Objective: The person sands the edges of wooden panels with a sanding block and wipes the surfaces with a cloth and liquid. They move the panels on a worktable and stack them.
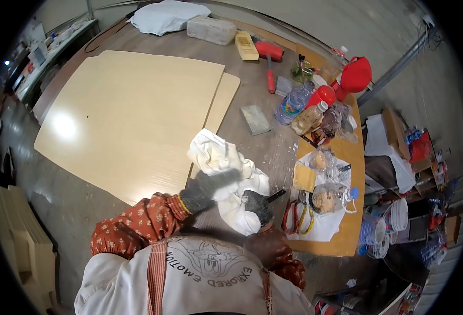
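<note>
A crumpled white cloth (pixel 242 178) lies between my hands at the table's near edge. My left hand (pixel 208 189), in a grey glove, reaches across it. Motion blurs those fingers, so their grip is unclear. My right hand (pixel 257 206), in a dark glove, is closed at the cloth's right side, and a slim black tool (pixel 276 196) with a small hole sticks out of it. The tool's other end is hidden. Left of the cloth, a large glossy cream panel (pixel 131 115) rests flat, overlapping a second cream panel (pixel 225 97).
A grey-green sanding block (pixel 255 119) and a red-handled mallet (pixel 270 63) lie beyond the cloth. Plastic bottles (pixel 294 105) crowd the right side. Pliers (pixel 298 216) and a yellow sponge (pixel 305 177) are near my right hand. Stacked buckets (pixel 383 226) stand beyond the table.
</note>
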Demonstrator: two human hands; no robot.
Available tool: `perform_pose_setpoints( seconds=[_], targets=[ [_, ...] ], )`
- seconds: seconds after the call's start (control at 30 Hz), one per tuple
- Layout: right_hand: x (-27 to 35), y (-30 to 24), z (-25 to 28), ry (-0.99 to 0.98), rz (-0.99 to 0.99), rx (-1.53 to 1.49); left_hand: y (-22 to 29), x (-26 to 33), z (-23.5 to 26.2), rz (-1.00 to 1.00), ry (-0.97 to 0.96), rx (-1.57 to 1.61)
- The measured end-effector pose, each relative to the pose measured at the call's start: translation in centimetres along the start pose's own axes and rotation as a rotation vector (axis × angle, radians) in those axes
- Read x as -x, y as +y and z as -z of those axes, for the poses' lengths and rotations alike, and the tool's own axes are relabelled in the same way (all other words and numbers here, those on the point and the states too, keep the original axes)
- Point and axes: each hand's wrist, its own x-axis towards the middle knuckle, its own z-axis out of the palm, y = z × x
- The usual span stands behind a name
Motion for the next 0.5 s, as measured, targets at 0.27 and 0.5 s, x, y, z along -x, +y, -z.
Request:
perform_pose_setpoints(
  seconds=[0.27,0.5],
  targets=[
    [-13.5,6.1,11.4,0.55,0.188,0.303,3.1,6.8,7.5,-0.106,0.414,-0.263],
    [-27.4,3.8,15.6,0.461,0.092,1.755,3.4,16.5,12.0,0.053,1.039,-0.905]
  ],
)
